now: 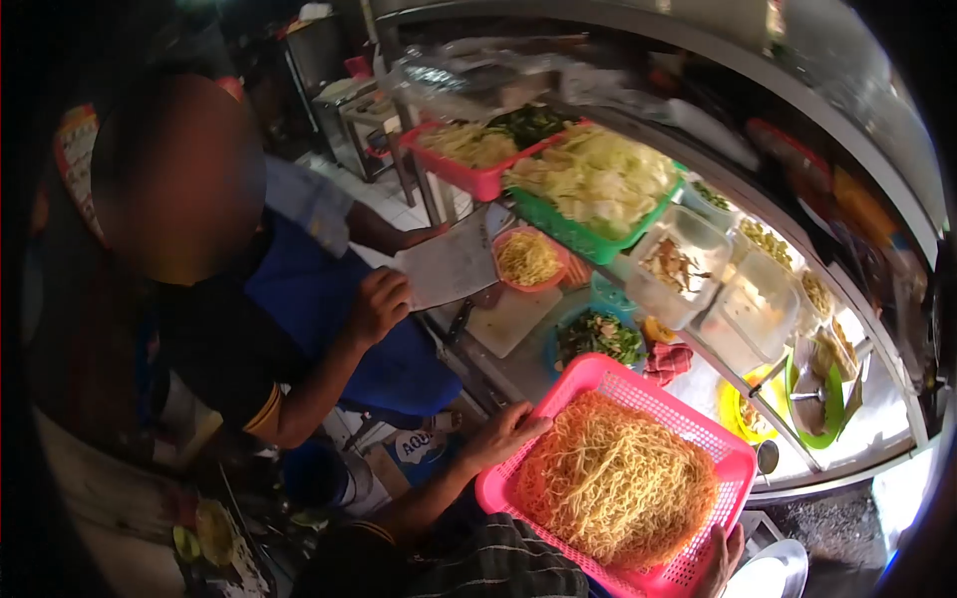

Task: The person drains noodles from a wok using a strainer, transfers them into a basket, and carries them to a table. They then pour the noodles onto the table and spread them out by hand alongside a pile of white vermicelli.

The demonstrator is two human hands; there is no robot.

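A pink perforated basket (588, 371) is held low in front of my body, tilted in view. Yellow noodles (623, 478) lie heaped inside it. My left hand (506, 436) grips the basket's left rim, fingers over the edge. At the lower right corner, my right hand (722, 564) is closed around the other side, its lower part cut off by the frame. Just beyond the basket, a blue bowl of chopped greens (598, 337) and a red cloth (669, 364) rest on the counter.
Another person (269, 309) stands at left, holding a sheet of paper (449, 261). A green basket of cabbage (593, 179), a pink basket of vegetables (464, 145) and plastic tubs (678, 264) stand along the stall. A metal frame (758, 404) edges the counter. A white plate (773, 576) is at lower right.
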